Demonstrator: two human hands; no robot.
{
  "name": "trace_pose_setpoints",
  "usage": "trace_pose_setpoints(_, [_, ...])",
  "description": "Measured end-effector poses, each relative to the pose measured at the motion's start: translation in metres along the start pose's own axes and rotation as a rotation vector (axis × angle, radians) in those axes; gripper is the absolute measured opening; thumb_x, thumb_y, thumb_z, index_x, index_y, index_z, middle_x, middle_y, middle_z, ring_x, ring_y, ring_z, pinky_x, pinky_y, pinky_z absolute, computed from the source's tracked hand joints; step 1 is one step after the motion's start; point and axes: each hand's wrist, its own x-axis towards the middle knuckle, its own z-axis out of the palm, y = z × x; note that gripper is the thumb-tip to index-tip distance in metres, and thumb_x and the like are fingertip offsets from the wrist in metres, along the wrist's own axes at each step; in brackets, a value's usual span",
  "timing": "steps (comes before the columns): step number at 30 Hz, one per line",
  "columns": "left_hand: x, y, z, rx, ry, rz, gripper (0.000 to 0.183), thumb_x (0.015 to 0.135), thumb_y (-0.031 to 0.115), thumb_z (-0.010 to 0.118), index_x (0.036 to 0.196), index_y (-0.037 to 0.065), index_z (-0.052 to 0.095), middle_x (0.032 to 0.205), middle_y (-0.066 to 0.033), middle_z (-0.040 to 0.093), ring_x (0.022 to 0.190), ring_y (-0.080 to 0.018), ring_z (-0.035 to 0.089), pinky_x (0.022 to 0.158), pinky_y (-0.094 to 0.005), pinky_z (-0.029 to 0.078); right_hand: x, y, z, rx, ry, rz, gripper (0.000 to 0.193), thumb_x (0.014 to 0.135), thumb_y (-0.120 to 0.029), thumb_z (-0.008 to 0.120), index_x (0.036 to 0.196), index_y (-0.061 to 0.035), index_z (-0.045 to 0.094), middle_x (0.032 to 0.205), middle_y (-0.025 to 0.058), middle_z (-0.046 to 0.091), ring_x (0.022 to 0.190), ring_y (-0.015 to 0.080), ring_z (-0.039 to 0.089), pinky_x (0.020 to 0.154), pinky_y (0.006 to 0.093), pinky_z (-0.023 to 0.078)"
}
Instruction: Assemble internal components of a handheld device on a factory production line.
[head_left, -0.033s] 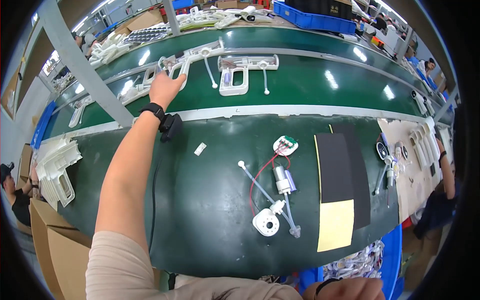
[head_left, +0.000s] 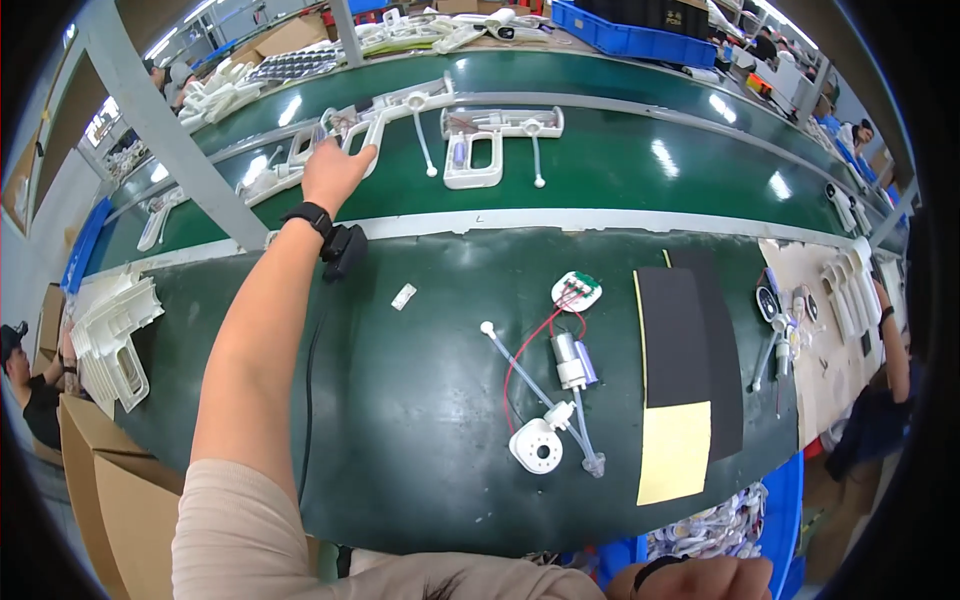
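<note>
On the belt at the upper left, my left hand (head_left: 336,178) holds a white gun-shaped plastic housing (head_left: 415,98), its thumb spread along the handle and its other fingers partly hidden. A second open white housing (head_left: 474,181) with clear tubing and small parts inside lies to the right. My right hand (head_left: 708,578) shows at the lower edge by a blue bin, its knuckles bent and fingertips cut off. On the green bench lies a wired assembly: a motor pump (head_left: 569,362), a round white piece with a circuit board (head_left: 577,291), a white disc (head_left: 537,446) and clear tubes.
Black foam sheets (head_left: 675,335) and a yellow sheet (head_left: 674,453) lie right of the assembly. Stacked white shells (head_left: 120,335) sit at the left edge. A grey post (head_left: 165,125) slants beside my left arm. The blue bin (head_left: 785,520) holds many small parts. Co-workers sit at both sides.
</note>
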Motion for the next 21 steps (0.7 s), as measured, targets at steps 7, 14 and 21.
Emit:
trace_pose_setpoints(7, [-0.004, -0.01, 0.025, -0.008, -0.075, -0.017, 0.062, 0.07, 0.047, 0.063, 0.099, -0.007, 0.061, 0.101, -0.0246, 0.064, 0.094, -0.0377, 0.062, 0.083, -0.0422, 0.049, 0.034, 0.012, -0.02, 0.025, -0.333, 0.369, 0.018, 0.085, -0.016, 0.066, 0.071, -0.0086, 0.059, 0.082, 0.009, 0.06, 0.07, 0.0224, 0.056, 0.062, 0.033, 0.05])
trace_pose_setpoints(14, [-0.005, -0.034, 0.023, 0.107, -0.075, -0.031, 0.063, 0.069, 0.045, 0.063, 0.103, -0.008, 0.06, 0.107, -0.0228, 0.061, 0.099, -0.0361, 0.06, 0.086, -0.0422, 0.049, 0.025, 0.006, -0.052, -0.301, -0.401, 0.27, 0.031, 0.082, -0.036, 0.07, 0.082, -0.009, 0.057, 0.084, 0.0058, 0.057, 0.072, 0.0201, 0.054, 0.057, 0.0312, 0.04])
trace_pose_setpoints(21, [0.002, -0.047, 0.059, 0.133, -0.123, 0.116, 0.078, 0.073, 0.057, 0.062, 0.112, -0.01, 0.054, 0.115, -0.025, 0.057, 0.108, -0.037, 0.056, 0.092, -0.0416, 0.046, 0.015, -0.028, -0.072, -0.78, -0.38, 0.286, 0.031, 0.086, -0.036, 0.065, 0.085, -0.0078, 0.053, 0.084, 0.0099, 0.058, 0.068, 0.0222, 0.052, 0.062, 0.0405, 0.04])
